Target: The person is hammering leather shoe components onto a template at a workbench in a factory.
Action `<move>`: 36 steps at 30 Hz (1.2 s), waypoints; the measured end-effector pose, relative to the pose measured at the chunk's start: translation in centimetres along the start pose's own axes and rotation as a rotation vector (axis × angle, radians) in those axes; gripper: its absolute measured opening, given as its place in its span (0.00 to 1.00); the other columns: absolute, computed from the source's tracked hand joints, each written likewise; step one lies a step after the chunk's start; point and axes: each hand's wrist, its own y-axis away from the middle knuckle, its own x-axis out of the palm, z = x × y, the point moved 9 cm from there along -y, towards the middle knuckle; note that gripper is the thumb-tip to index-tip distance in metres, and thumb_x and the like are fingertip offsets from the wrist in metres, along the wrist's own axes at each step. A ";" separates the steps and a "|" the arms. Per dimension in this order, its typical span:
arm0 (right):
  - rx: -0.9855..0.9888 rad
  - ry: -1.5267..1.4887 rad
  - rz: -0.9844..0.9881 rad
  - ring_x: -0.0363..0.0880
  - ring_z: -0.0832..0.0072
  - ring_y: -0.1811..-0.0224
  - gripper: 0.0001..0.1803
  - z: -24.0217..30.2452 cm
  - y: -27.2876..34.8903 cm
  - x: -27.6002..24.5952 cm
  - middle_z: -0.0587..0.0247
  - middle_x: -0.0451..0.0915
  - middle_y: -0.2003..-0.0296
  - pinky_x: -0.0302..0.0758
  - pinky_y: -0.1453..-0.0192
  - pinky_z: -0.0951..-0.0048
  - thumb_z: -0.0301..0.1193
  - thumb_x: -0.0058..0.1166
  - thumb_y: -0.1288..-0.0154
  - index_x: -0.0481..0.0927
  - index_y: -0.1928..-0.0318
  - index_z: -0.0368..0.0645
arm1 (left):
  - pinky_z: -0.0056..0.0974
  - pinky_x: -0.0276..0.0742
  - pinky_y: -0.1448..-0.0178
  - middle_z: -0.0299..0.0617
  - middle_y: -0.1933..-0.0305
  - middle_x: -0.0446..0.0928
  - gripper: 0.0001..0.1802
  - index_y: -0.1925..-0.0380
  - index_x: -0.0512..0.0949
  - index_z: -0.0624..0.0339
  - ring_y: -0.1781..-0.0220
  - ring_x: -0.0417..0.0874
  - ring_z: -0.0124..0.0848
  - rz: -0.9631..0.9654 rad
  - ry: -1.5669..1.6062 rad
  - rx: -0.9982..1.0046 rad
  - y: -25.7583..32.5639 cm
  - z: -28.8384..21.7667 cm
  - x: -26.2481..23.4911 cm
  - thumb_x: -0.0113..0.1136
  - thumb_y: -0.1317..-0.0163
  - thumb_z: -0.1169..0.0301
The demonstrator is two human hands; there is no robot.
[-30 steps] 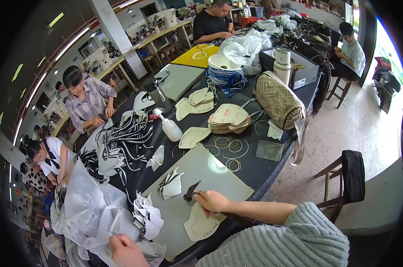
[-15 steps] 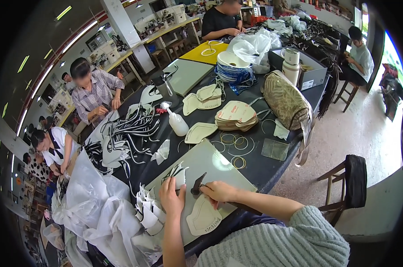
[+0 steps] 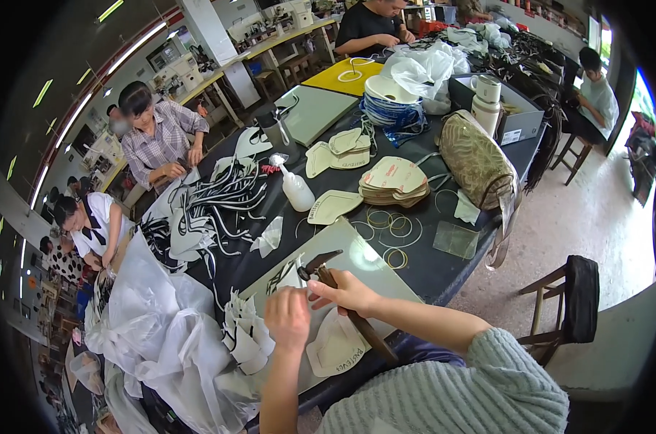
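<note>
My right hand (image 3: 348, 293) grips a hammer (image 3: 372, 337) by its wooden handle, the dark metal head raised over the pale work board (image 3: 396, 293). Close beside it, my left hand (image 3: 286, 316) has its fingers curled in, and what they hold, if anything, is hidden. Just beyond the left hand lies a white piece with black strips (image 3: 287, 275), partly covered. A cream shaped template (image 3: 336, 349) with dark lettering lies on the board under my right forearm. Left of my left wrist stands a bundle of curled white pieces (image 3: 245, 335).
Clear plastic bags (image 3: 161, 318) fill the left side. Beyond the board are a white squeeze bottle (image 3: 297, 189), stacked templates (image 3: 394, 181), thin rings (image 3: 396, 258) and a patterned bag (image 3: 475, 159). Black-and-white straps (image 3: 212, 206) lie far left. Several people work around; a stool (image 3: 577, 296) stands right.
My right hand has turned the hammer, bringing its head up and its handle into view. My left hand has drawn back from the white piece and curled its fingers. The view shifted slightly.
</note>
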 end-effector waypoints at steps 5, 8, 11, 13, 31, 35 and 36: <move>0.022 -0.257 -0.024 0.67 0.82 0.85 0.21 -0.8 -1.0 1.0 0.68 0.71 0.77 0.64 0.84 0.78 0.42 0.63 0.34 0.72 0.62 0.36 | 0.44 0.78 0.47 0.48 0.55 0.80 0.10 0.57 0.80 0.67 0.52 0.82 0.44 0.023 0.191 0.062 0.6 -4.2 -1.5 0.61 0.36 0.75; -0.018 -0.089 -0.017 0.67 0.82 0.85 0.17 -0.7 0.3 0.8 0.68 0.72 0.78 0.65 0.84 0.77 0.37 0.62 0.35 0.73 0.65 0.37 | 0.42 0.81 0.50 0.45 0.57 0.81 0.12 0.52 0.78 0.67 0.55 0.83 0.35 -0.163 0.644 -0.719 3.1 1.2 -2.2 0.59 0.32 0.73; -0.091 0.064 0.055 0.71 0.82 0.84 0.16 -0.3 1.2 1.6 0.68 0.73 0.79 0.67 0.82 0.75 0.37 0.62 0.37 0.73 0.67 0.36 | 0.32 0.82 0.65 0.41 0.67 0.81 0.13 0.59 0.77 0.67 0.68 0.83 0.29 0.299 1.181 -1.074 8.0 3.0 3.1 0.62 0.32 0.66; -0.354 0.245 0.030 0.73 0.82 0.82 0.16 -0.7 0.7 0.8 0.66 0.74 0.79 0.68 0.82 0.75 0.37 0.61 0.36 0.73 0.67 0.36 | 0.26 0.77 0.76 0.35 0.75 0.78 0.12 0.62 0.76 0.65 0.77 0.80 0.23 0.217 1.122 -1.026 8.8 3.9 2.2 0.59 0.29 0.65; 0.171 0.188 0.145 0.88 0.74 0.69 0.12 -6.1 2.4 -1.4 0.59 0.84 0.71 0.69 0.83 0.79 0.32 0.52 0.27 0.69 0.63 0.36 | 0.25 0.69 0.75 0.31 0.76 0.78 0.11 0.65 0.79 0.67 0.76 0.73 0.14 0.489 1.095 -1.217 13.9 4.9 3.1 0.67 0.37 0.69; 0.185 0.221 0.177 0.88 0.74 0.69 0.10 -6.3 1.6 -1.3 0.58 0.84 0.69 0.67 0.84 0.83 0.30 0.50 0.26 0.70 0.59 0.35 | 0.27 0.73 0.73 0.36 0.72 0.81 0.10 0.64 0.77 0.68 0.74 0.77 0.16 0.656 1.238 -1.191 12.6 2.0 3.1 0.67 0.37 0.72; 0.184 0.227 0.178 0.88 0.74 0.68 0.09 -6.2 1.5 -1.2 0.57 0.84 0.69 0.67 0.83 0.83 0.30 0.50 0.27 0.70 0.60 0.35 | 0.27 0.74 0.70 0.35 0.70 0.81 0.09 0.64 0.77 0.67 0.72 0.78 0.16 0.681 1.267 -1.157 12.7 1.4 3.1 0.66 0.37 0.72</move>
